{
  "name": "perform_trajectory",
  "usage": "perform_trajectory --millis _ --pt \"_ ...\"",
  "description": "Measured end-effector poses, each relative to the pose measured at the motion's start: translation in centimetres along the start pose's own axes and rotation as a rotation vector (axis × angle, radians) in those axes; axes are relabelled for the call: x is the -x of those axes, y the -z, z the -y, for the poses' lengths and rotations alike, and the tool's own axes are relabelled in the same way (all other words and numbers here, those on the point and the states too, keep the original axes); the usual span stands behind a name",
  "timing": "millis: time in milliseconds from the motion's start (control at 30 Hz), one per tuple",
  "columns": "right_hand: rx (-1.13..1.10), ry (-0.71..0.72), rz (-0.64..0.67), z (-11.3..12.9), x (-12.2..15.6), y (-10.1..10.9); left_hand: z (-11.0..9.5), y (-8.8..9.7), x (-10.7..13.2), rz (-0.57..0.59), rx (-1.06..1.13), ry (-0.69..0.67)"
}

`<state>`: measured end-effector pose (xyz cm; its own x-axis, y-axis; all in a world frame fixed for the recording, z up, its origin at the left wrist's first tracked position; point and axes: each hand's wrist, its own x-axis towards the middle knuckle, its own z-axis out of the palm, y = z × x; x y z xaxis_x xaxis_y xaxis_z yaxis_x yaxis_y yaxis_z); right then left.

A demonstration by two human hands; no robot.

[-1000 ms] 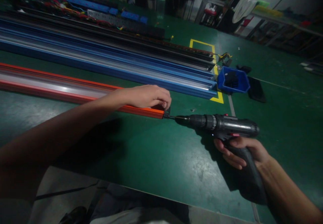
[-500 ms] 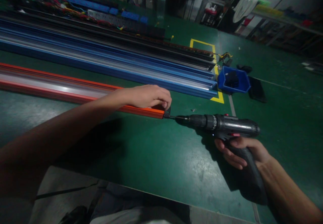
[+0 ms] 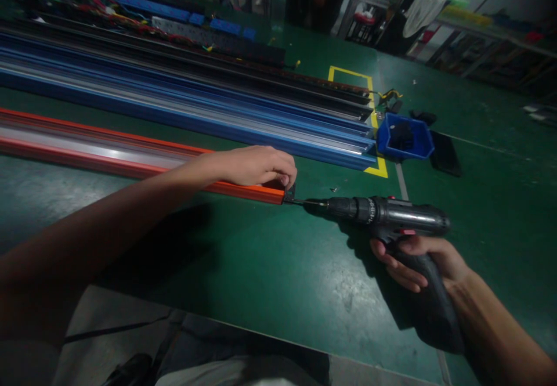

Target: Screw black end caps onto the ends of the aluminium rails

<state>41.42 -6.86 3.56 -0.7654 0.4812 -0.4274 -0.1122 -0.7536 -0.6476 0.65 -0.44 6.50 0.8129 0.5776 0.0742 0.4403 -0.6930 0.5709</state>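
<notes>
Dim workshop, with a green-matted workbench (image 3: 261,281) underfoot of everything. Nearest, right hand (image 3: 418,261) wrapped tight around the pistol grip of a black cordless screwdriver (image 3: 391,215), forefinger up by the trigger, tool lying level and pointing left. At its nose, a slim driver bit (image 3: 298,202) pressed end-on into a small black end cap (image 3: 289,193) at the near tip of a long orange aluminium rail (image 3: 130,162). Just above, left hand (image 3: 256,166) curled down over that same rail end, fingertips clamping cap and rail together, forearm stretched along the rail's length.

By the look of it, mid-fastening: cap already set on the rail end, bit seated at the cap's near corner. Depth of the screw impossible to tell, too small and too shadowed. Left to do, at a guess: seating this screw fully. Any further fixing point on the cap hidden under the fingers.

A little beyond the bit, one loose screw (image 3: 333,189) on the mat, apart from all else. Farther back, blue rails (image 3: 217,122) laid side by side, parallel to the orange one. Capped or not, no telling from here. Just right of their ends, a blue parts bin (image 3: 404,137) with dark pieces inside, beside a yellow tape outline (image 3: 348,72). Beyond, black rails (image 3: 261,78) and wired strips along the far edge, then stools and shelving in the gloom.
</notes>
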Motion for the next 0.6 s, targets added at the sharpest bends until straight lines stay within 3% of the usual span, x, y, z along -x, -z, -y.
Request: perform_trajectory --millis 600 --pt "-0.003 0.000 0.024 -0.02 0.03 -0.04 0.00 -0.01 0.03 -0.001 0.014 -0.003"
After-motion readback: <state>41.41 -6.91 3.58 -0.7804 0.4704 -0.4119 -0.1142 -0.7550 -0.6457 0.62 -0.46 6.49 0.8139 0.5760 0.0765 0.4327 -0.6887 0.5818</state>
